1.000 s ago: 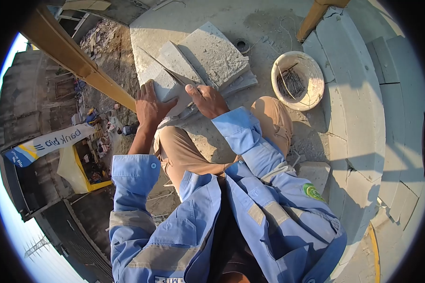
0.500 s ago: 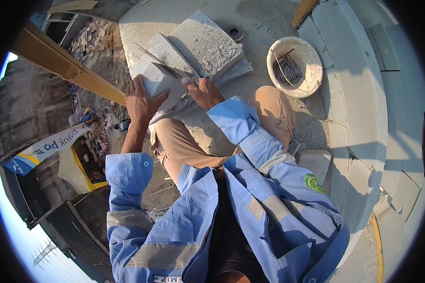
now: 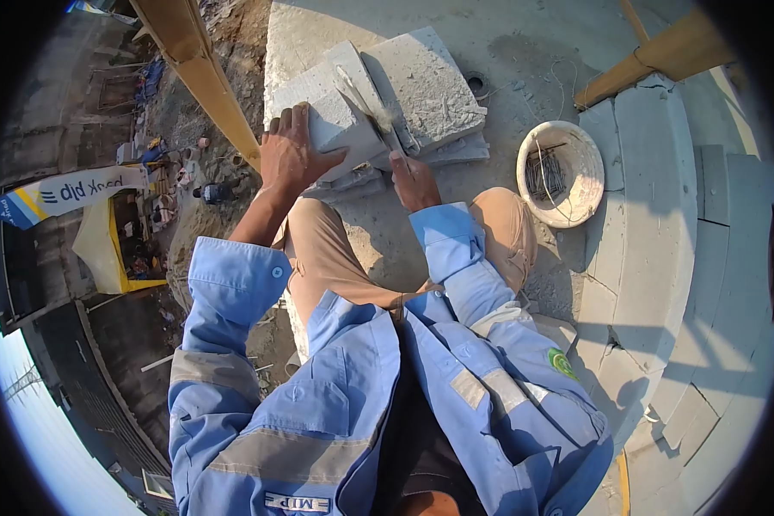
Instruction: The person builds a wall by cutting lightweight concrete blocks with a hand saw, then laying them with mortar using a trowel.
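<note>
My left hand (image 3: 291, 155) lies with fingers out and thumb spread on the near left part of a pale grey lightweight concrete block (image 3: 328, 112). My right hand (image 3: 414, 182) is closed round the handle of a long-bladed hand tool (image 3: 377, 110), held at the block's right side. Its blade is blurred and points up and away from me, so its edge does not show. Just right of the blade lies a thicker, rough-faced concrete slab (image 3: 426, 86). More slab pieces (image 3: 456, 150) are stacked beneath.
A pale bucket (image 3: 593, 163) with nails or thin metal rods stands to the right. Beyond it runs a low block wall (image 3: 645, 249). Wooden posts rise at left (image 3: 202, 82) and right (image 3: 662, 60). Past the left edge is a lower area with rubble and a banner (image 3: 82, 191).
The view has shifted, so the blocks and bucket appear farther right. The blade has swung from pointing far left to a steeper angle along the block's right side. My left hand stays at the block.
</note>
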Motion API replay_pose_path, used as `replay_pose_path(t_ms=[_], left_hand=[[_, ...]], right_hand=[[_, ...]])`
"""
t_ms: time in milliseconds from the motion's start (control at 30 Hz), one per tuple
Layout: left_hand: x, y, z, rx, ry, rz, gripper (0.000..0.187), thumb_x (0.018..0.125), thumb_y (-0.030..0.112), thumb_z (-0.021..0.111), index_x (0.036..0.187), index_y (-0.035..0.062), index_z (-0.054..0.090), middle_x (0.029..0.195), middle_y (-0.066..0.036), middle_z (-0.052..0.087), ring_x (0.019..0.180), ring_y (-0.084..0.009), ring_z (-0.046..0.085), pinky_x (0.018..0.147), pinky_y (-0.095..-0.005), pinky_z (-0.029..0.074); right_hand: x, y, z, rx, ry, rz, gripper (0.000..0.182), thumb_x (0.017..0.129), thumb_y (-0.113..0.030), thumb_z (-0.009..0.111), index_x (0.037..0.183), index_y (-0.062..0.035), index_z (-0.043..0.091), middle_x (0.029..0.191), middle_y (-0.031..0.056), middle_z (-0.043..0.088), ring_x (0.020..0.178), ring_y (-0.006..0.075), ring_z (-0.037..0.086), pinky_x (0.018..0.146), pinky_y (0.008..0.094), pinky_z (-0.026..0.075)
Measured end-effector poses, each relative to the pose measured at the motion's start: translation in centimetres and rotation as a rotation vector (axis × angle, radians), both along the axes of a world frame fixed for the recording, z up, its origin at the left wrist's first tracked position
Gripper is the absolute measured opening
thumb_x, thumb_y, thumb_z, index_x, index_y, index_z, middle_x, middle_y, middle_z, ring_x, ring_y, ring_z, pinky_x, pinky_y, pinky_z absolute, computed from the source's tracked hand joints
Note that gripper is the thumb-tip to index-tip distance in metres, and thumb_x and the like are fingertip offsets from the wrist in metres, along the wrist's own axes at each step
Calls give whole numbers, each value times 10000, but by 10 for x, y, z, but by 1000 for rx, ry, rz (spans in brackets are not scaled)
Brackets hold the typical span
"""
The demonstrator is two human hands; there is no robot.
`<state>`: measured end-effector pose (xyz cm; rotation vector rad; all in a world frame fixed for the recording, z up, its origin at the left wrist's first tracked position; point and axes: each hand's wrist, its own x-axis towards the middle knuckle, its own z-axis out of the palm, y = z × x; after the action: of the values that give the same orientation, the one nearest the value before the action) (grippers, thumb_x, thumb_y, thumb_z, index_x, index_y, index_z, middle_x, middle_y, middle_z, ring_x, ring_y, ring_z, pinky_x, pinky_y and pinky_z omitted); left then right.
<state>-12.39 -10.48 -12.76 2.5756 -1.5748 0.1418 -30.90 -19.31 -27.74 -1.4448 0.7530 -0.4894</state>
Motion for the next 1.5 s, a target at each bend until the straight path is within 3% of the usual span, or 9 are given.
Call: replay_pose_path(t_ms=[200, 333, 400, 533, 833, 967, 1167, 1333, 1500], left_hand=[[1, -1, 1, 58, 40, 51, 925, 634, 499, 852, 1351, 44, 486, 1222, -173, 592, 1149, -372, 574, 970, -475, 451], [-2, 0, 5, 38, 90, 75, 920, 628, 502, 854, 1348, 59, 490, 1218, -159, 591, 1156, -366, 572, 964, -471, 449], [-4, 1, 6, 67, 103, 83, 905, 629, 500, 854, 1338, 64, 496, 1205, -146, 593, 1160, -354, 572, 956, -462, 449], [-12, 2, 9, 98, 78, 107, 913, 638, 501, 843, 1328, 11, 501, 1187, -181, 588, 1127, -359, 570, 942, -453, 470], [-7, -2, 10, 48, 108, 83, 907, 630, 474, 853, 1350, 58, 492, 1220, -142, 588, 1151, -338, 564, 948, -460, 458], [-4, 6, 12, 57, 164, 76, 928, 625, 485, 853, 1357, 50, 484, 1198, -139, 578, 1156, -331, 545, 959, -448, 445], [-3, 8, 11, 29, 208, 119, 896, 636, 485, 848, 1345, 59, 504, 1210, -146, 588, 1192, -332, 541, 982, -447, 421], [-7, 8, 11, 33, 199, 90, 847, 644, 450, 823, 1331, 59, 519, 1187, -148, 598, 1159, -318, 559, 955, -434, 427], [-7, 11, 7, 8, 220, 87, 856, 642, 477, 833, 1315, 54, 515, 1184, -157, 596, 1167, -322, 554, 962, -435, 427]], right_hand=[[-1, 7, 41, 240, -82, 21, 618, 1014, -561, 438, 791, 1, 568, 644, 100, 529, 611, 208, 496, 582, 405, 391], [2, 11, 11, 73, -101, -15, 616, 1014, -565, 445, 779, -8, 564, 628, 70, 511, 586, 180, 477, 555, 387, 381], [-3, 8, -17, 198, -115, -25, 574, 986, -607, 517, 758, -79, 524, 567, -16, 425, 449, 71, 401, 404, 260, 296], [-10, 24, 17, 365, -126, -25, 585, 987, -607, 510, 748, -73, 533, 543, -3, 442, 428, 82, 421, 398, 261, 310], [-8, 4, 49, 111, -121, -35, 628, 969, -639, 504, 704, -71, 530, 526, 7, 454, 425, 94, 427, 410, 271, 320], [-16, 13, -6, 446, 40, -35, 621, 958, -655, 512, 719, -82, 512, 503, 11, 437, 374, 123, 421, 361, 270, 309], [-7, 26, 8, 361, -95, -141, 652, 940, -699, 511, 736, -80, 514, 513, 0, 429, 349, 102, 407, 320, 260, 267], [-24, -6, -32, 345, 139, -59, 660, 945, -701, 498, 730, -78, 521, 498, 2, 420, 336, 110, 392, 318, 269, 273], [-9, -32, -29, -26, 172, -203, 601, 969, -622, 511, 752, -64, 565, 541, 30, 481, 416, 143, 456, 396, 304, 358]])
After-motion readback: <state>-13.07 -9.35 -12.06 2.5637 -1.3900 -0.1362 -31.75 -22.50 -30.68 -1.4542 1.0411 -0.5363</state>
